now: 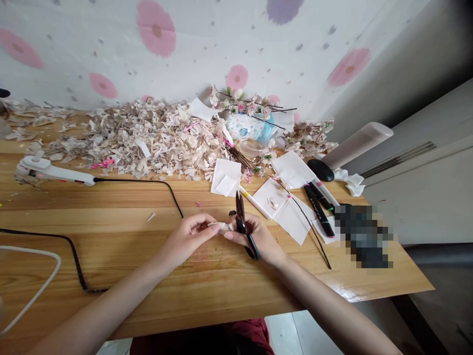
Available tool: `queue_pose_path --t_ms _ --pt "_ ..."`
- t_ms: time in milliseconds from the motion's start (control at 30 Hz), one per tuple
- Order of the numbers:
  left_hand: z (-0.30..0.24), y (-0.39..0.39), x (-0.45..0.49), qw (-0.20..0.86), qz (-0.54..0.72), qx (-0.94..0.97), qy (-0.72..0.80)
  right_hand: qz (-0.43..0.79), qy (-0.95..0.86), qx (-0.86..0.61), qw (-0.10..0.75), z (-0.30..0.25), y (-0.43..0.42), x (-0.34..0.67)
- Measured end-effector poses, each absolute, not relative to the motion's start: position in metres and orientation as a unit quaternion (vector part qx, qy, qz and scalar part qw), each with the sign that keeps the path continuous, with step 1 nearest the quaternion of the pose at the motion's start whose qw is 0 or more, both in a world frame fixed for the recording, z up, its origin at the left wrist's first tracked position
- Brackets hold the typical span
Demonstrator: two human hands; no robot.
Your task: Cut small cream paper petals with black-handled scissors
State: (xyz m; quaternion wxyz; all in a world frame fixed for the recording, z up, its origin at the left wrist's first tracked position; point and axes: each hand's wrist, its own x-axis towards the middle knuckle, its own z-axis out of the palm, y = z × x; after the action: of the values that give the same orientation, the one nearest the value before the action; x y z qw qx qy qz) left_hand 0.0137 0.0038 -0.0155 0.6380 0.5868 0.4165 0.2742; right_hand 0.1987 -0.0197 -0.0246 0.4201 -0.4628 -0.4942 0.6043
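Closely, between my two hands, I hold a small, crumpled, off-white piece of thin material (222,227), just above the table. The thumb and fingertips of my left hand (194,236) are pinched narrow on its left end. My right hand (264,241) has its fingers curled around a pair of black-handled scissors (242,224), blades pointing away from me, with the thumb and a fingertip at the piece's right end; how firmly they press on it I cannot tell.

Just beyond the scissors lies a slim white marker with a yellow band (254,202), among square sheets of white paper (291,219). To my right, a thin dark stem (314,229) runs across the paper, and thick black markers (320,212) lie near a dark object blurred into blocks (365,236).

On my left, a white plastic gun-shaped tool (61,173) rests on the striped wooden table (148,301), a black cable (148,180) leading from its handle. Farther back spreads a large heap of pale, petal-like scraps (148,138). Right of it, blossom-covered branches (254,106) lie across a blue-and-white plastic packet (246,126), before a white curtain with pink flowers (207,39).
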Motion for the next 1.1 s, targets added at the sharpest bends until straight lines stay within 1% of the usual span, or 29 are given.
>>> queue_pose_path --t_ms 233,333,400,533,733,867,1100 --pt "-0.019 0.003 0.014 0.626 0.304 0.577 0.427 0.612 -0.449 -0.503 0.414 -0.025 -0.017 0.203" --pt "-0.020 0.004 0.014 0.628 0.305 0.573 0.428 0.618 -0.429 -0.503 0.426 -0.024 -0.015 0.204" --pt "-0.019 0.003 0.014 0.633 0.293 0.573 0.429 0.619 -0.429 -0.501 0.427 -0.024 -0.015 0.203" --pt "-0.019 0.002 0.016 0.650 0.257 0.583 0.414 0.617 -0.461 -0.496 0.402 -0.023 -0.018 0.203" --pt "-0.023 0.002 0.018 0.600 0.273 0.599 0.455 0.605 -0.486 -0.498 0.389 -0.024 -0.020 0.203" --pt "-0.023 0.001 0.018 0.575 0.305 0.589 0.478 0.599 -0.482 -0.502 0.396 -0.025 -0.020 0.203" --pt "-0.032 -0.005 0.021 0.606 0.305 0.571 0.462 0.583 -0.479 -0.526 0.393 -0.026 -0.021 0.202"
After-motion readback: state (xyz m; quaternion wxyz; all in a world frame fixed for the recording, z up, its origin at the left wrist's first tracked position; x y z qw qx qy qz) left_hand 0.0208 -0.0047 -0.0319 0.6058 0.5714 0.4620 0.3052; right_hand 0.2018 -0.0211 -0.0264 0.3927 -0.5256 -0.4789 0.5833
